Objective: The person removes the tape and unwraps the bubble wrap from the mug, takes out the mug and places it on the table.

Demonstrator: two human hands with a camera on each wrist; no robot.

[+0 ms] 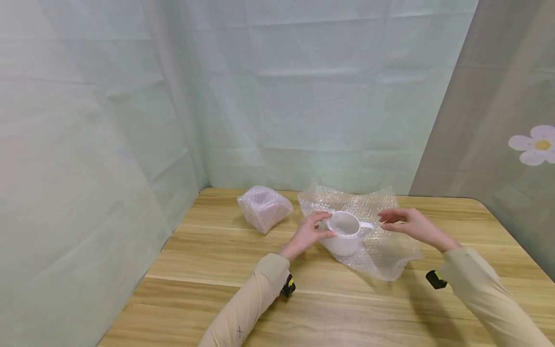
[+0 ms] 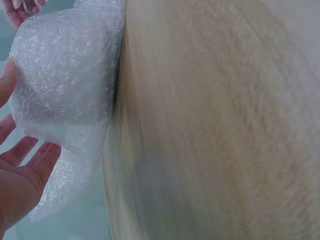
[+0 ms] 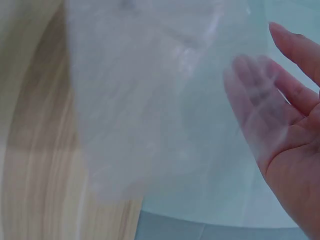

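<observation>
I have the left hand [image 1: 307, 234] gripping a white mug [image 1: 344, 225], partly wrapped in bubble wrap [image 1: 383, 255], near the tabletop's [image 1: 217, 255] far edge, its handle [image 1: 367, 225] pointing toward my right hand [image 1: 412, 225], fingers apart.

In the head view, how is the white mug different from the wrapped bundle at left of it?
The white mug shows its open rim and its handle, while the wrapped bundle is closed up, hiding its contents' details. The left hand holds the mug; no hand touches the bundle. Both have bubble wrap around them, and both are at the wooden table.
</observation>
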